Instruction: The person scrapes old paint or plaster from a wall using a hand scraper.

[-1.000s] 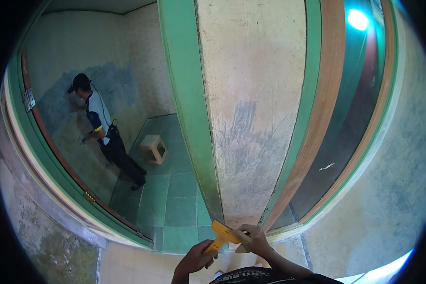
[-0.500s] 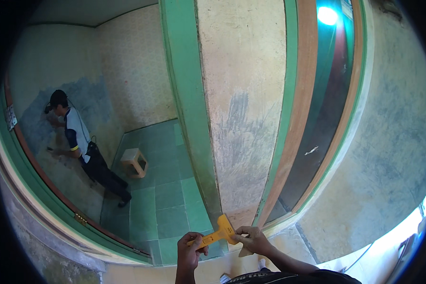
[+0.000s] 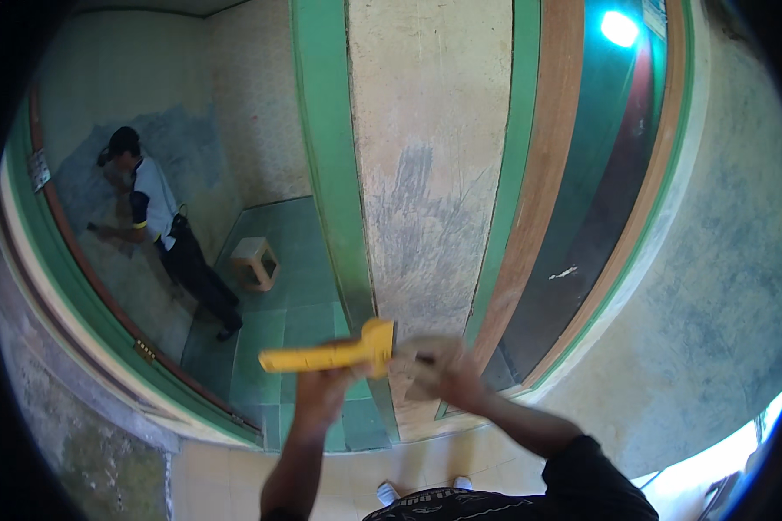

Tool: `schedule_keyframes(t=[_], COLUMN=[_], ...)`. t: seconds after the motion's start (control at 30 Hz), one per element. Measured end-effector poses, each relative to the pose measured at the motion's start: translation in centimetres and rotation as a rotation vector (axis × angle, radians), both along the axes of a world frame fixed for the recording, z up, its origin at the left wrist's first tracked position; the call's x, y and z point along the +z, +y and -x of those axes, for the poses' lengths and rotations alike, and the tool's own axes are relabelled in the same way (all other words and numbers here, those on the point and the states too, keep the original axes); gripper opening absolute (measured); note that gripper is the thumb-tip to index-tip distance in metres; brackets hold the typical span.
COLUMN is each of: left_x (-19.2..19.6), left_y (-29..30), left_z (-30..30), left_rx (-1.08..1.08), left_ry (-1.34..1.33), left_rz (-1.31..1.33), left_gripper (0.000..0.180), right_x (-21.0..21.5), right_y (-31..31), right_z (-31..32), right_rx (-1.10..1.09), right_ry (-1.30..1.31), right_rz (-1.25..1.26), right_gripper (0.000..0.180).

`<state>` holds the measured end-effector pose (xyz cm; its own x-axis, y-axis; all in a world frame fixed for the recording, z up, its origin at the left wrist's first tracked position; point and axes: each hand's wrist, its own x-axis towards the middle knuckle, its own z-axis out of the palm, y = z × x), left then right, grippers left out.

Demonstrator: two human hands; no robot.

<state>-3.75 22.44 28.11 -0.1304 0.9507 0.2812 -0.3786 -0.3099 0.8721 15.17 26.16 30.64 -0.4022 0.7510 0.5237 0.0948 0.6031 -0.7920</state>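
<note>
My left hand (image 3: 321, 395) is closed around a yellow scraper (image 3: 321, 357). The tool is held up crosswise, its handle pointing left and its wide head at the right, in front of the narrow wall strip (image 3: 430, 217). Close beside the scraper head is my right hand (image 3: 452, 373), smeared by motion. A beige, flat piece (image 3: 430, 352) shows at its fingers; its kind is too blurred to tell. Grey, scratched patches mark the middle and lower part of the wall strip.
Green door frames (image 3: 334, 174) flank the strip. Through the left doorway a person (image 3: 161, 208) works at a patchy wall, near a wooden stool (image 3: 255, 263) on green tiles. At right stand a dark door (image 3: 582, 234) and a grey-stained wall (image 3: 712, 286).
Both hands have risen, and the right hand has come off the scraper head. The scraper has swung nearly level and moved left. My view has shifted; the wall strip sits slightly farther left.
</note>
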Motion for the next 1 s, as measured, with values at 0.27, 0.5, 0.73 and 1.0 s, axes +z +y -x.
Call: schedule_keyframes(t=[0.27,0.5,0.73,1.0], left_x=[19.5,25.4,28.5,29.6], left_y=[1.7,4.3,7.6,8.0], left_z=[-1.9,-2.3,-1.0,0.7], left_rx=[0.145,0.407,0.423,0.467], left_ry=[0.672,0.893,1.004,1.092], left_rz=[-0.278,-0.594,-0.69,-0.799], left_gripper=[0.036,0.037,0.033,0.025], right_x=[18.6,23.9,26.2,26.7], right_y=[4.1,5.3,8.8,9.8], right_z=[-3.3,-3.2,-3.0,-2.1], right_rx=[0.003,-0.105,-0.185,-0.223], right_ry=[-0.151,-0.056,-0.141,0.05], right_rz=[-0.654,-0.794,-1.096,-1.193], right_gripper=[0.035,0.023,0.021,0.025])
